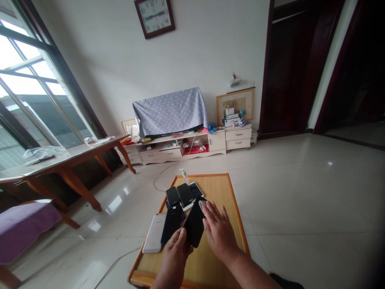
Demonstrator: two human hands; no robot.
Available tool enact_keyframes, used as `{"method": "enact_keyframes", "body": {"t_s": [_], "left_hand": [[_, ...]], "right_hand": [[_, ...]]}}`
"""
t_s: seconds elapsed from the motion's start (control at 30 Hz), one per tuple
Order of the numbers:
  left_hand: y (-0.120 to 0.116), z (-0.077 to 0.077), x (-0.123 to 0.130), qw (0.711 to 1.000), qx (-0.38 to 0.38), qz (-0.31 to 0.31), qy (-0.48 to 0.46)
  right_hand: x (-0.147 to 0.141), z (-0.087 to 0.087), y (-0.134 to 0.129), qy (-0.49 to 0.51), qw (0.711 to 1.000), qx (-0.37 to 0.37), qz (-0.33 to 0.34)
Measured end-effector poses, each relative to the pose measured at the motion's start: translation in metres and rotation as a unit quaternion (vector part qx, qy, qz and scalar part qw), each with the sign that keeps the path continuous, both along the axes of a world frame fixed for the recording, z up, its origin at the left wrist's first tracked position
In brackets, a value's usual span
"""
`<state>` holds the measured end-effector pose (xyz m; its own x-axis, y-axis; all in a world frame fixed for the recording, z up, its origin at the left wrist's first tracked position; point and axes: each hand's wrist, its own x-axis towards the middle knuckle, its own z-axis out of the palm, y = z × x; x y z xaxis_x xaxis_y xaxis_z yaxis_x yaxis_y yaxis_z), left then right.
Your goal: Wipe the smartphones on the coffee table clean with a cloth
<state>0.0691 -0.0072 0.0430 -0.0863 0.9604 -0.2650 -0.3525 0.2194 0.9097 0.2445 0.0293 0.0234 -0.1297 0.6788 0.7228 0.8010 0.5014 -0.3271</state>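
Observation:
My left hand [178, 249] is closed around the lower end of a black smartphone [193, 225], which is tilted above the table. The fingers of my right hand [217, 228] lie over the phone's upper part and press a small white cloth [202, 204] against it; most of the cloth is hidden under the fingers. To the left, a white phone [154, 233] lies back up beside a black phone [171, 223]. Farther back are more dark-screened phones, among them one black phone [185, 193] and a white-edged phone [196, 189]. Some overlap.
A pump bottle [183, 176] stands at the far end of the low wooden table [221, 188]. Beyond the tiled floor is a white cabinet [162, 155] with a cloth-covered object [171, 112] on top. A long table [69, 160] runs along the window at left.

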Motion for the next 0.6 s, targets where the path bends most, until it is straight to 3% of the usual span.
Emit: {"method": "enact_keyframes", "body": {"t_s": [0.1,0.3,0.6], "left_hand": [[0.001,-0.001,-0.002,1.0,-0.006,0.01,-0.017],[0.006,-0.003,-0.007,0.998,0.011,-0.001,-0.059],[0.003,0.001,-0.009,1.0,-0.01,0.0,-0.001]], "right_hand": [[-0.001,-0.001,-0.002,-0.003,1.0,-0.011,0.002],[-0.032,0.0,-0.043,-0.069,0.993,-0.018,0.095],[-0.009,-0.004,-0.01,-0.034,0.999,-0.033,0.006]]}}
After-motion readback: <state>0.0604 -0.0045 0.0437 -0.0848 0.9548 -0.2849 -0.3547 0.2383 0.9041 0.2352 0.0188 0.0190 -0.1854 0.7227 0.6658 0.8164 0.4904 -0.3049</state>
